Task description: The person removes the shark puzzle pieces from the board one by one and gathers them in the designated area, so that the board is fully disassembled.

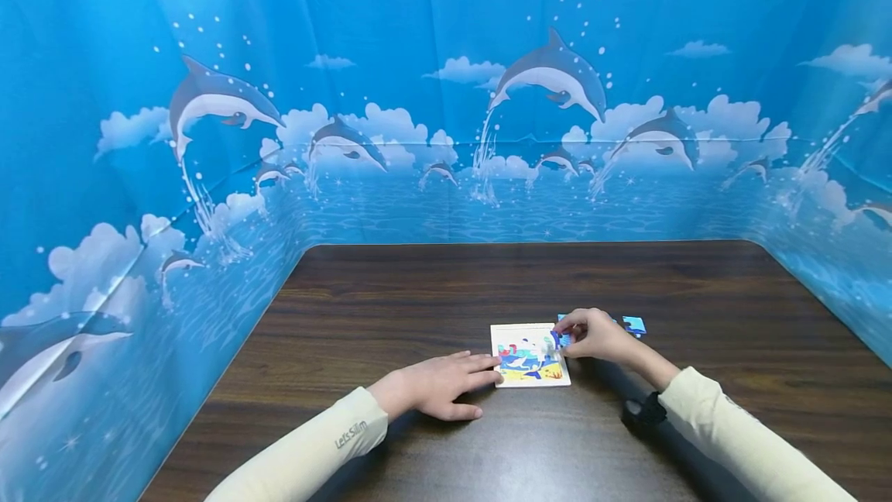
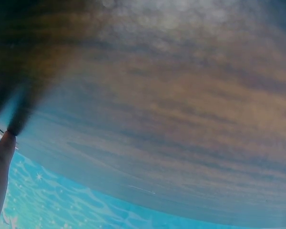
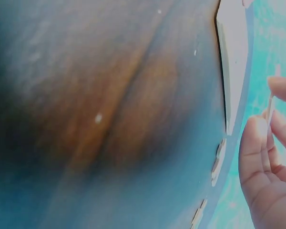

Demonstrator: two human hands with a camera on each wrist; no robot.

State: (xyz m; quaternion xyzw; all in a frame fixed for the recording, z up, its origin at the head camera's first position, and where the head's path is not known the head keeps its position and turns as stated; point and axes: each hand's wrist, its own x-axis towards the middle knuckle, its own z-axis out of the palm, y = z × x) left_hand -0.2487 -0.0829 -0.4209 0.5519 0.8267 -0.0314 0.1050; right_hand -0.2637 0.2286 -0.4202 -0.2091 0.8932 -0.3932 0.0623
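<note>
A jigsaw puzzle board (image 1: 523,380) with a white rim and a colourful sea picture lies flat on the table. My left hand (image 1: 449,386) rests flat, fingers spread, with fingertips on the board's left edge; in the left wrist view one finger (image 2: 1,167) shows at the far left. Thumb and fingers of my right hand (image 1: 605,338) pinch a blue puzzle piece (image 1: 564,338) over the board's right side. The right wrist view shows that thin piece (image 3: 270,106) edge-on between thumb and fingertips, with the board (image 3: 233,62) beyond.
Loose blue puzzle pieces lie past the right hand, one piece (image 1: 634,324) plainly visible; another piece (image 3: 219,162) shows in the right wrist view. The dark wooden table (image 1: 390,293) meets a blue dolphin-printed curtain (image 1: 390,200) at its back and sides.
</note>
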